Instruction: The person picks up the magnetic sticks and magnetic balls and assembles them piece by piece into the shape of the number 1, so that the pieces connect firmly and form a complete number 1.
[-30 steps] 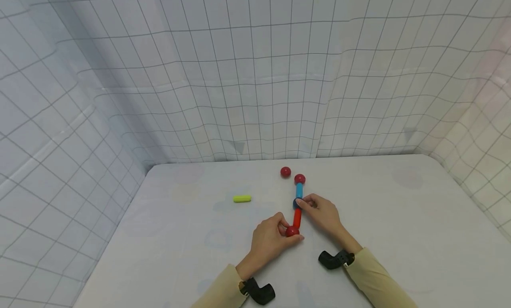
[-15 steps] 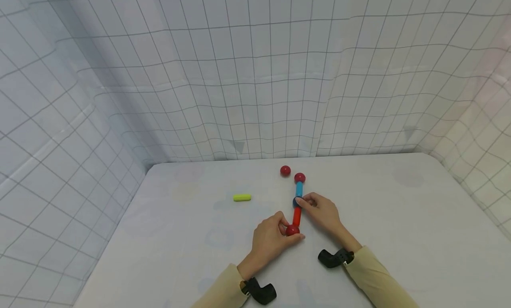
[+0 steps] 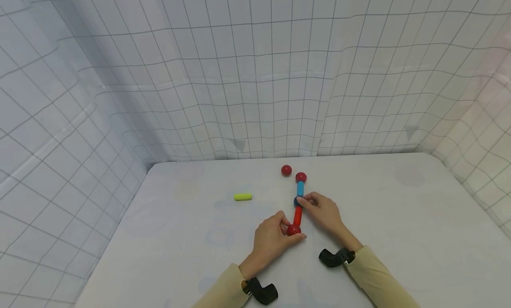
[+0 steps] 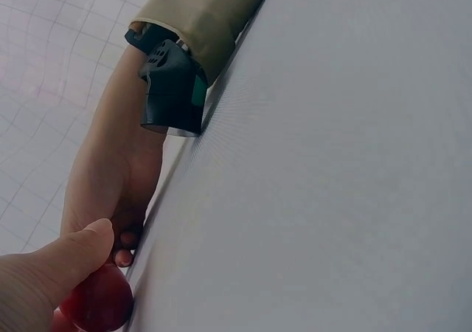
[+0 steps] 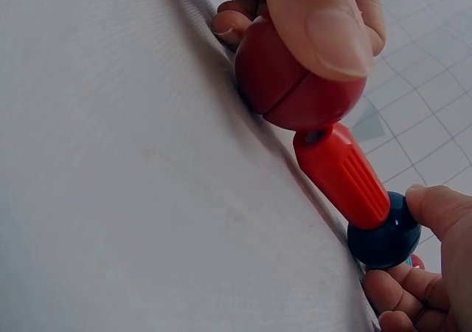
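Note:
A chain of toy balls and rods lies on the table, running away from me in the head view. Its near end is a red ball (image 3: 293, 229), which my left hand (image 3: 271, 239) pinches between thumb and fingers. A ridged red rod (image 5: 343, 175) joins that ball to a dark blue ball (image 5: 385, 231). My right hand (image 3: 322, 213) grips the dark blue ball. Beyond it a light blue rod (image 3: 300, 189) leads to another red ball (image 3: 301, 177) at the far end. In the right wrist view, a small gap shows between the near red ball and the red rod.
A loose red ball (image 3: 286, 170) rests just left of the chain's far end. To the left lies a yellow-green rod (image 3: 242, 196). The white table (image 3: 175, 246) ends at a white gridded curtain (image 3: 255, 90) at the back and sides.

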A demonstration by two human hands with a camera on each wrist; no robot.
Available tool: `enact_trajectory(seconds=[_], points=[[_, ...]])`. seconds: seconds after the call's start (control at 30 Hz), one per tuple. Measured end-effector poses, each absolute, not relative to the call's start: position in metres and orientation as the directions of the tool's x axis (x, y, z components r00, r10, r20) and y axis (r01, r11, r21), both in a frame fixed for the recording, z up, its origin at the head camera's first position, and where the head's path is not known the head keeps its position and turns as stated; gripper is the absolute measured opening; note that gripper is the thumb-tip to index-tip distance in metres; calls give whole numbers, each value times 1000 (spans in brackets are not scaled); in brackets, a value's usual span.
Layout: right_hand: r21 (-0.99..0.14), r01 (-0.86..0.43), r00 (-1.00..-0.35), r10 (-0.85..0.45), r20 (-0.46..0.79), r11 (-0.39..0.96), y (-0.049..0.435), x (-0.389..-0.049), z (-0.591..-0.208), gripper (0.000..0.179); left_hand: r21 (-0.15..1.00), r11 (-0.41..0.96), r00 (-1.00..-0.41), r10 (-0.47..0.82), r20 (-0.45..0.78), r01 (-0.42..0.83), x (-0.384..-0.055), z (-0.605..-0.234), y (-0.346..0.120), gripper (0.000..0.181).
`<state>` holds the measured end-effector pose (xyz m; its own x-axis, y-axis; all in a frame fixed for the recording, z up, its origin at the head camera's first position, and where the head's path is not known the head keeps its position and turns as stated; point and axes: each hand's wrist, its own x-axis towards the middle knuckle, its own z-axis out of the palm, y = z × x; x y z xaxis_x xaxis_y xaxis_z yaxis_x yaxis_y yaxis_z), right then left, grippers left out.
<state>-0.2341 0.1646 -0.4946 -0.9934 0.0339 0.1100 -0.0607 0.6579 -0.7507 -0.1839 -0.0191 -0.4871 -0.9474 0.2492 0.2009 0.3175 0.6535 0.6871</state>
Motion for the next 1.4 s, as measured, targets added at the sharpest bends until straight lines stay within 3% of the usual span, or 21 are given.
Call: enact_trajectory(seconds=[1.4], points=[[-762,-36,-996,38,80,647,165,-234,-492,37,720,622,-949,248,193,308,-183,-487,-17,42]])
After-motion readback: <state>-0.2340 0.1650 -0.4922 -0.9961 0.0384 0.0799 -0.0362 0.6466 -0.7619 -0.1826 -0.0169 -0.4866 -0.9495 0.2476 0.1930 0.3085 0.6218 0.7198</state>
